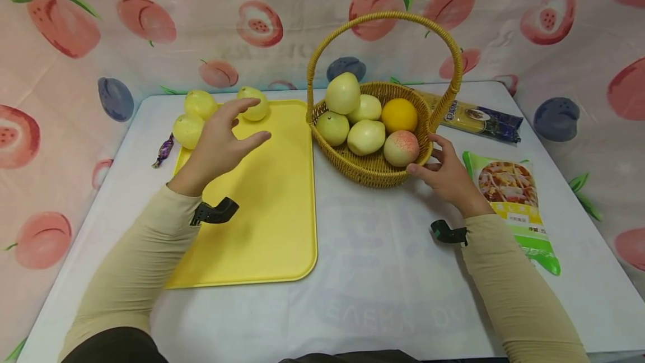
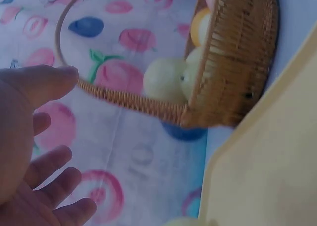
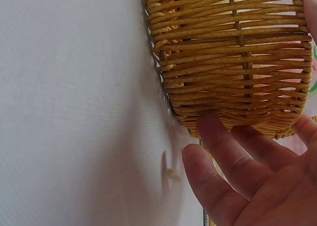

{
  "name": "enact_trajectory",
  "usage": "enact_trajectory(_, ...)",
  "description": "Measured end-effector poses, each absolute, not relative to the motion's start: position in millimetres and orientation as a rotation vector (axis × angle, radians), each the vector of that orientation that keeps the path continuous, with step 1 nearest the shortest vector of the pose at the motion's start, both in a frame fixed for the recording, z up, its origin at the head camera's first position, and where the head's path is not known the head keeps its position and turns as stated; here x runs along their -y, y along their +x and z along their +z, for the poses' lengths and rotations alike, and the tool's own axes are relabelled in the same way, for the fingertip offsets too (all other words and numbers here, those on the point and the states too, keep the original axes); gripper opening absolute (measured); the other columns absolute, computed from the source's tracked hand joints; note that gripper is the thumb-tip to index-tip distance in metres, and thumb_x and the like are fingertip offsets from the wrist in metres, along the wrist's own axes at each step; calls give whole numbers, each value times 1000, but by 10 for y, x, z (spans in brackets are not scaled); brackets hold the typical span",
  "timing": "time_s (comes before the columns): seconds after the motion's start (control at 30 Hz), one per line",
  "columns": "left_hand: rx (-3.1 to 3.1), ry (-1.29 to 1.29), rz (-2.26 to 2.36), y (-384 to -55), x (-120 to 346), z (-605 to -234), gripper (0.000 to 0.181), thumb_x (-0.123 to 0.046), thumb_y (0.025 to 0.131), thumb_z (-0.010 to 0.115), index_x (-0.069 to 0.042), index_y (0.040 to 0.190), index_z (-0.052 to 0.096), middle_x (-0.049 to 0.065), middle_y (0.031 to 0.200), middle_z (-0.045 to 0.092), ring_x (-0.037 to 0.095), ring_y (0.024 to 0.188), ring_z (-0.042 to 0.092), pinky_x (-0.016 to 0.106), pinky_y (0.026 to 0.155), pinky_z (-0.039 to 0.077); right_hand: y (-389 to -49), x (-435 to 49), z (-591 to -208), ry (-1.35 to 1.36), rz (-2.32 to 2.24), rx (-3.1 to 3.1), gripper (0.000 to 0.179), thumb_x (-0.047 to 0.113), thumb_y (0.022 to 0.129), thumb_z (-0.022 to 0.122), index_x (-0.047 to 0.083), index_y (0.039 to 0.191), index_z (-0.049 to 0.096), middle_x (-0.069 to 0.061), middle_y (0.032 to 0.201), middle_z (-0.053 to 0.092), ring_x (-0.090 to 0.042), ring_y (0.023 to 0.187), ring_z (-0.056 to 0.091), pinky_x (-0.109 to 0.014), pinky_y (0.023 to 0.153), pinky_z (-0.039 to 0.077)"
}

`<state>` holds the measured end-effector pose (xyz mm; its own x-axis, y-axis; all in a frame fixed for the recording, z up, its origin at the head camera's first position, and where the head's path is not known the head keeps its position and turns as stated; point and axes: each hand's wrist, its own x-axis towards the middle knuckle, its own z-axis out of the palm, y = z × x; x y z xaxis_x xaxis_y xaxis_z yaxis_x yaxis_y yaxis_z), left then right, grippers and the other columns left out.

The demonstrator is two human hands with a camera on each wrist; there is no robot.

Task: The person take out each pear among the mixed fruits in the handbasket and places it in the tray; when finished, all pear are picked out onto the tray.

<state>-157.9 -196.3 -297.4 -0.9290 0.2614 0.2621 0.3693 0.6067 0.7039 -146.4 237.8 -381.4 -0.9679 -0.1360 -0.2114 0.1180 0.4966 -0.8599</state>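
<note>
My left hand hovers over the yellow tray, thumb and fingers spread apart with nothing between them. Just beyond its fingertips, a pale yellow-green fruit lies by the tray's back edge. Two similar fruits, one behind and one in front, sit at the tray's back left corner. My right hand holds the right end of a wicker basket, thumb at the rim and fingers along the outer wall. Inside are several pale green fruits, an orange and a peach.
A wrapped candy lies left of the tray. Behind the basket's right side is a long packet with a dark blue end. A green food bag lies beside my right forearm. The basket's tall handle arches above the fruit.
</note>
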Motion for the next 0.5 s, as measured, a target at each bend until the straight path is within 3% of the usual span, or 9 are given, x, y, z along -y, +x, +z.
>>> enact_trajectory(0.27, 2726, -727, -1185, -1578, 1628, -2985, 62, -20, 91, 77, -2, 144, 51, 13, 145, 50, 28, 135, 44, 49, 108, 38, -1457, -2374, -3808, -13, -1456, -2494, 99, 42, 95, 68, 18, 161, -1, -26, 157, 26, -42, 130, 48, -52, 98, 46)
enact_trajectory(0.5, 2733, -834, -1233, -1635, 1361, -3035, 60, -22, 92, 76, -3, 144, 52, 12, 145, 51, 26, 134, 44, 47, 106, 39, -1455, -2376, -3810, -8, -1466, -2490, 99, 42, 94, 69, 18, 161, 0, -26, 158, 25, -43, 131, 47, -56, 100, 44)
